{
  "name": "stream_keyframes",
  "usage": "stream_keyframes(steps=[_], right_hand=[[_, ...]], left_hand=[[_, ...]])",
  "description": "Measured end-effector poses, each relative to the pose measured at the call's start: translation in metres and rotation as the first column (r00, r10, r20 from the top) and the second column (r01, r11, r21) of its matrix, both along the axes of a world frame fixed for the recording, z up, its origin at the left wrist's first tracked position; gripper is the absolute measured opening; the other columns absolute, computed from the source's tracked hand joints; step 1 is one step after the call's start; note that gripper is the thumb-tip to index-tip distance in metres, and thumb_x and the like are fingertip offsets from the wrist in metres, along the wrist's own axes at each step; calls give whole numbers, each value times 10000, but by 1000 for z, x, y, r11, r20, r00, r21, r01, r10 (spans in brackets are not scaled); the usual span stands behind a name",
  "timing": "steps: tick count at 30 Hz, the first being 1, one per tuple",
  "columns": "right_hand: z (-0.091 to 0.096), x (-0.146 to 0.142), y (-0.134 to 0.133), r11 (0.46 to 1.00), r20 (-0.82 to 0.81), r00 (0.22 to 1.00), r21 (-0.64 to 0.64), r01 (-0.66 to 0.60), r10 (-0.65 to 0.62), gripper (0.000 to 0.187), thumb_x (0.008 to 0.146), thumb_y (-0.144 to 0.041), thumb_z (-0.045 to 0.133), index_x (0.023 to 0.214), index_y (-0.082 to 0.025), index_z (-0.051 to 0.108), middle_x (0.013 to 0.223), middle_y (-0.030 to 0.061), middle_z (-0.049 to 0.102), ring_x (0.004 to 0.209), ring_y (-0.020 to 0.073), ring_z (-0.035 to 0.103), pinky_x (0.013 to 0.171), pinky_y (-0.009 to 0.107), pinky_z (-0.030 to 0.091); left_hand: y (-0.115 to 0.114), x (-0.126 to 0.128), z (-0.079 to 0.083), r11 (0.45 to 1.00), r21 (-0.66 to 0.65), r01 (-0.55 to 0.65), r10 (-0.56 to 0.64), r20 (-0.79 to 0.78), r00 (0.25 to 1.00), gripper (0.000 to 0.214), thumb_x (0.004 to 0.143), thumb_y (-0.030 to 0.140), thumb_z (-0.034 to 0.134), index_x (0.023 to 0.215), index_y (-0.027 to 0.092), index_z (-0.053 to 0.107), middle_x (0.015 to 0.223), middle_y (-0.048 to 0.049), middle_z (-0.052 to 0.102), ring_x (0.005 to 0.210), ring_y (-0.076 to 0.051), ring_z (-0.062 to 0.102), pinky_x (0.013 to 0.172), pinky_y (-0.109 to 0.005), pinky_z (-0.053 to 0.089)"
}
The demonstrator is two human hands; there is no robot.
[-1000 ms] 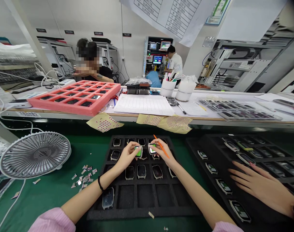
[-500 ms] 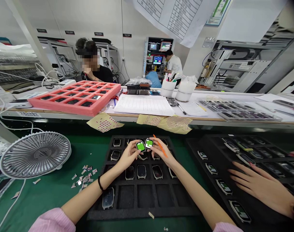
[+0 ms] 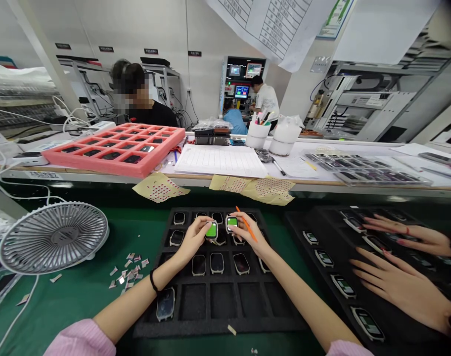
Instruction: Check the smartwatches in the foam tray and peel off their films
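Note:
Over the back rows of a black foam tray [image 3: 196,326], my left hand [image 3: 193,241] grips a square watch case [image 3: 211,230] whose screen is lit green. A second watch case [image 3: 232,223], green and white on its screen, is between the fingers of my right hand [image 3: 249,232]. An orange stick-like tool [image 3: 247,223], perhaps a pen, also lies across the right hand's fingers. Dark-screened watch cases sit in the tray's compartments below, among them one watch case [image 3: 166,303] at the front left. The two held cases are apart from each other.
At right, a co-worker's hands [image 3: 399,284] are over another black tray [image 3: 295,222] of watches. A white fan [image 3: 55,237] stands left, beside small scattered tabs [image 3: 129,274]. On the shelf are a pink foam tray [image 3: 136,168], paper sheets [image 3: 220,160] and a pen cup [image 3: 257,134].
My hands have moved slightly apart, separating the two watch cases, and the left case has turned. A co-worker's second hand has come in over the right tray.

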State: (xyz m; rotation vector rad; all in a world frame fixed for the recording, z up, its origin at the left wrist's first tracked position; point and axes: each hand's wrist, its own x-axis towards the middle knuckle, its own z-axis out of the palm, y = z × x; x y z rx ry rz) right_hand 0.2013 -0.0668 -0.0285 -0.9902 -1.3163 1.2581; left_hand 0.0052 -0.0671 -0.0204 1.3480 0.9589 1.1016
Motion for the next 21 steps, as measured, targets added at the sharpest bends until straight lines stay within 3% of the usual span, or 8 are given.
stream_keyframes(steps=[5,11,17,21], right_hand=[[-5,1,3,1000,36,999,29,-1,0,398,668,-349,770,979,-227,553,816,6,582,632,128,558,449,210,394],[-7,1,3,998,35,998,33,-58,57,432,681,-339,757,1038,-242,534,903,30,589,704,152,591,439,203,411],[-6,0,4,999,0,999,31,-42,42,366,723,-382,714,1012,-241,541,879,27,580,615,132,577,402,207,403],[-5,0,4,996,-20,997,31,-79,80,378,744,-400,692,1053,-247,537,910,36,582,674,154,598,428,221,451]], left_hand=[[-2,0,1,1000,0,-5,5,-27,1000,403,754,542,624,882,170,540,747,2,554,580,-94,501,428,-157,366],[-3,0,3,1000,21,2,-2,-43,999,381,727,501,665,871,177,525,743,11,535,613,-104,512,467,-171,416],[-1,1,1,1000,-22,-7,7,2,1000,428,752,558,603,937,174,560,828,-21,587,530,-69,446,386,-153,281],[0,0,-1,1000,-28,-9,9,17,1000,442,746,542,618,973,168,557,835,-24,589,482,-47,379,365,-153,226]])
